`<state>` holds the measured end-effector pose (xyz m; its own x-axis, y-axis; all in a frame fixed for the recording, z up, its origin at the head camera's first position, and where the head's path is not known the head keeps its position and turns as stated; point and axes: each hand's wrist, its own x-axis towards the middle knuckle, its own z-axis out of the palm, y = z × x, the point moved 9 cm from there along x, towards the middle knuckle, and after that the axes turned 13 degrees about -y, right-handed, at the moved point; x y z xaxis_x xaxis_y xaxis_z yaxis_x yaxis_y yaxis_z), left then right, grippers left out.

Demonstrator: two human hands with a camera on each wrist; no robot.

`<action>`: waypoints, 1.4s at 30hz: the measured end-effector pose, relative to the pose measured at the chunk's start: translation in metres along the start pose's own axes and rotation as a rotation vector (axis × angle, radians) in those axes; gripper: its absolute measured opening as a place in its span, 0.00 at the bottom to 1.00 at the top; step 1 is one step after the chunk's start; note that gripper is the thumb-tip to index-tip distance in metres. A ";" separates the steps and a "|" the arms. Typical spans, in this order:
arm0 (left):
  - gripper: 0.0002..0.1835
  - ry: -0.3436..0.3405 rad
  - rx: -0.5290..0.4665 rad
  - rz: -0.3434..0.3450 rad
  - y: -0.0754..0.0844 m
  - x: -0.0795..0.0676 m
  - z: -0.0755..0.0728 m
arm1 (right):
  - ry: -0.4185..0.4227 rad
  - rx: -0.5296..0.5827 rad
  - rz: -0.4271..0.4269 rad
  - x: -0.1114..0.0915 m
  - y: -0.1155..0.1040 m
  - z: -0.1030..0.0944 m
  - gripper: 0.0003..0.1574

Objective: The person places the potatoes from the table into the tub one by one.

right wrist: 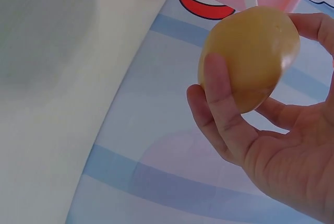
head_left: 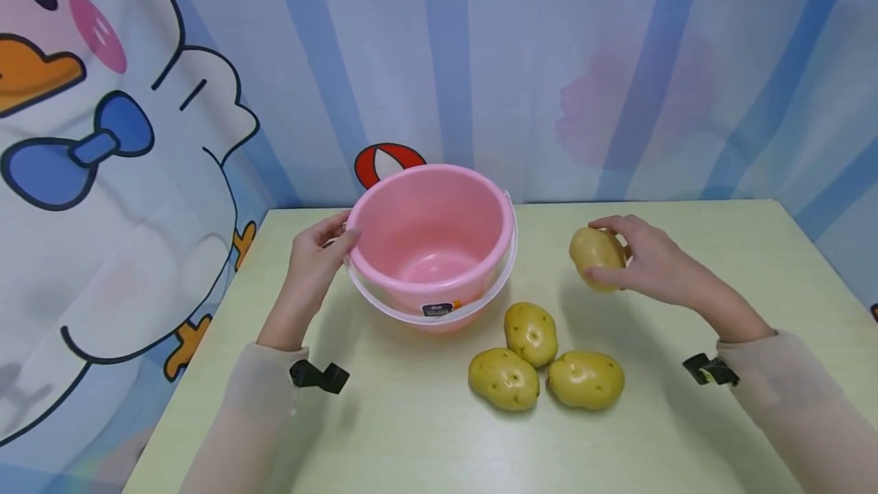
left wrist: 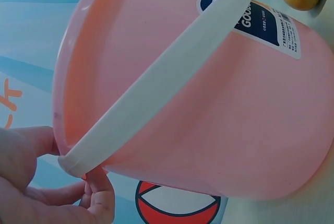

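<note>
My left hand (head_left: 317, 258) pinches the left rim of a pink bucket (head_left: 439, 292), thumb at the rim and fingers behind, beside the handle's end in the left wrist view. The bucket's inside shows bare in the head view, and its white handle (left wrist: 156, 78) hangs down over the front. On the right, my right hand (head_left: 652, 261) grips a yellow potato (head_left: 595, 254), held above the table with fingers and thumb around it; the right wrist view shows the same potato (right wrist: 250, 51) up close. Three more potatoes (head_left: 531, 334) lie together on the table in front of the bucket.
The pale table (head_left: 411, 433) ends at the back against a blue striped cloth backdrop (head_left: 521, 59). A printed white duck (head_left: 137, 250) covers the left side of the cloth. A label (left wrist: 271, 28) is stuck on the bucket's side.
</note>
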<state>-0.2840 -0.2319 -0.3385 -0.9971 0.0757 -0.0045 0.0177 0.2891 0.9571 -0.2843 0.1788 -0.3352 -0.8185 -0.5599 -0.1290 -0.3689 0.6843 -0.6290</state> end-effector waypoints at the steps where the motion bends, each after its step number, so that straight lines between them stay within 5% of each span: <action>1: 0.25 0.001 -0.003 -0.002 0.000 0.001 0.000 | 0.003 -0.005 0.000 0.000 -0.002 -0.003 0.43; 27: 0.25 -0.023 -0.023 -0.057 0.005 0.007 -0.002 | 0.044 0.011 -0.045 0.002 -0.030 -0.032 0.44; 42: 0.26 -0.024 -0.054 -0.061 0.000 0.007 0.000 | 0.101 0.013 -0.120 0.015 -0.079 -0.046 0.42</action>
<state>-0.2912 -0.2317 -0.3379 -0.9941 0.0824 -0.0699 -0.0481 0.2422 0.9690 -0.2882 0.1379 -0.2525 -0.8092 -0.5870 0.0255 -0.4618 0.6086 -0.6452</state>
